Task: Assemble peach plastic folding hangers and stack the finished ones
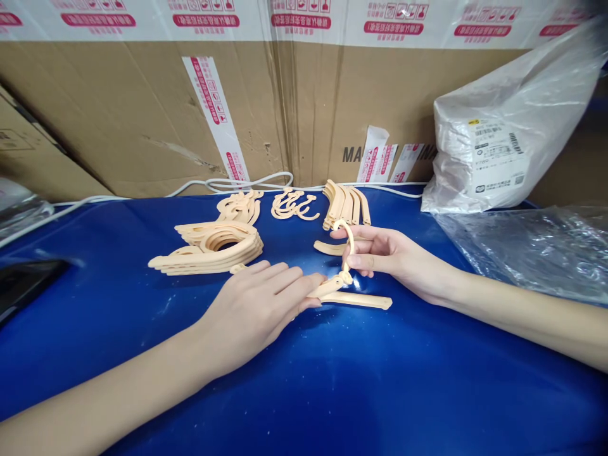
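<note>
My right hand (380, 253) pinches a cream plastic hanger hook (351, 244), its curve upward and its base at the end of a hanger arm. Closed over that hanger arm (327, 288) is my left hand (266, 301), which hides much of it. A straight bar (365, 301) of the same cream plastic extends to the right beneath the joint. Left of the hands lies a stack of hanger pieces (213, 250). Behind my right hand a single curved arm (330, 247) rests on the blue surface, partly covered by the fingers.
Loose hooks (289, 204), a pile of small pieces (240, 206) and a row of curved arms (346, 202) lie at the back. A white cable (213, 183) runs along the cardboard box (304, 107). At right are a white bag (494, 139) and clear plastic (546, 247); a dark device (33, 285) lies left.
</note>
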Motion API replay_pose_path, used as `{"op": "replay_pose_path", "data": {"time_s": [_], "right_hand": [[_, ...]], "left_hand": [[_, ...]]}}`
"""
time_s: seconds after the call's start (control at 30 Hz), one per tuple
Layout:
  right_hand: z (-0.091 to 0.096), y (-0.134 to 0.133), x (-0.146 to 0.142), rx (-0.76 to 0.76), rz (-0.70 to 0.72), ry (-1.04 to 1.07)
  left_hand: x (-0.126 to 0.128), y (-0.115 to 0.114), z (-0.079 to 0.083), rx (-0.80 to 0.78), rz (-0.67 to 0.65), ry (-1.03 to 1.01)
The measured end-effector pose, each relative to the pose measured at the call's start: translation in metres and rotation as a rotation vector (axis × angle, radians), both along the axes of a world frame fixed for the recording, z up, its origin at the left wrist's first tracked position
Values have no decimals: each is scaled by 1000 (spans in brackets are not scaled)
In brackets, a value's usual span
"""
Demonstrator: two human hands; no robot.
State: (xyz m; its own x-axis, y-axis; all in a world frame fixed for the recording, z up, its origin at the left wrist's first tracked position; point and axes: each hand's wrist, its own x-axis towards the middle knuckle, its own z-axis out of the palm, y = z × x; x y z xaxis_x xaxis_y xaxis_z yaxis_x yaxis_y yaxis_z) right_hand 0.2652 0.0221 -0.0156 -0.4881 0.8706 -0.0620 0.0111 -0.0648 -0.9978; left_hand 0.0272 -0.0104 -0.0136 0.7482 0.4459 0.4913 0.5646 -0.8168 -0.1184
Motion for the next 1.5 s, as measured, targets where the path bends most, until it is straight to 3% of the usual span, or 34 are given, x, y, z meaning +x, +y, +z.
{"op": "replay_pose_path", "data": {"time_s": [0.33,0.93,1.5], "right_hand": [[-1,-3,-2,50,-72,-41],[1,-5,-10,126,-153,-114],[3,-9,-17,79,-167,-102]], "left_hand": [[1,-1,0,57,30,13],[3,-1,-5,8,95,69],[3,-3,-5,-1,118,101]]}}
